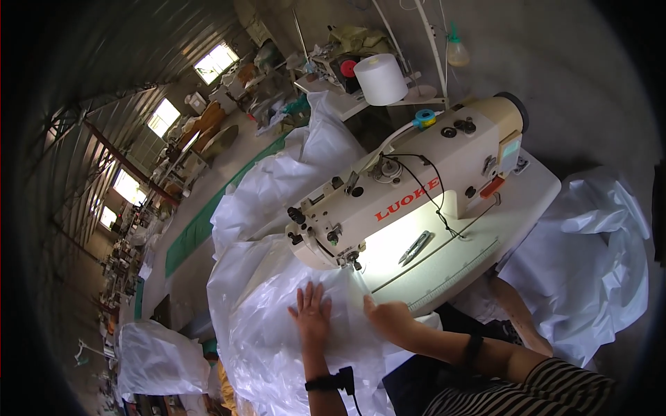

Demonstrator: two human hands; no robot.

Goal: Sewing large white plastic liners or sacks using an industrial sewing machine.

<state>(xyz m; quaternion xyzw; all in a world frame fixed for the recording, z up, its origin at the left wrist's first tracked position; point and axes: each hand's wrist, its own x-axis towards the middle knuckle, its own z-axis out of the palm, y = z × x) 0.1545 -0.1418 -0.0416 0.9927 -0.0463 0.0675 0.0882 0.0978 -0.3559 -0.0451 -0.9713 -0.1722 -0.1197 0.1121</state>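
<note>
White, glossy sheeting (260,298) spreads in loose folds in front of me, running up to the needle end of the machine and past it on the far left side. Another heap of whitish sheeting (590,243) hangs at my right, beyond the table's end; I can't tell whether the two are one piece. The pale work table (534,184) lies between them, its near edge marked like a ruler. On it stands a cream sewing machine (416,180), its head toward my left, with a bright light shining under the arm. A whitish bundle (163,357) sits lower left, apart from my hands. Behind the machine is a big cone of white thread (381,80).

My left hand (312,315) lies flat on the sheeting just short of the needle end, fingers spread. My right hand (388,319) is at the sheeting's right edge by the table's near corner, fingers curled; I can't tell whether they pinch the material. Small metal snips (416,248) lie under the machine's arm, untouched.
</note>
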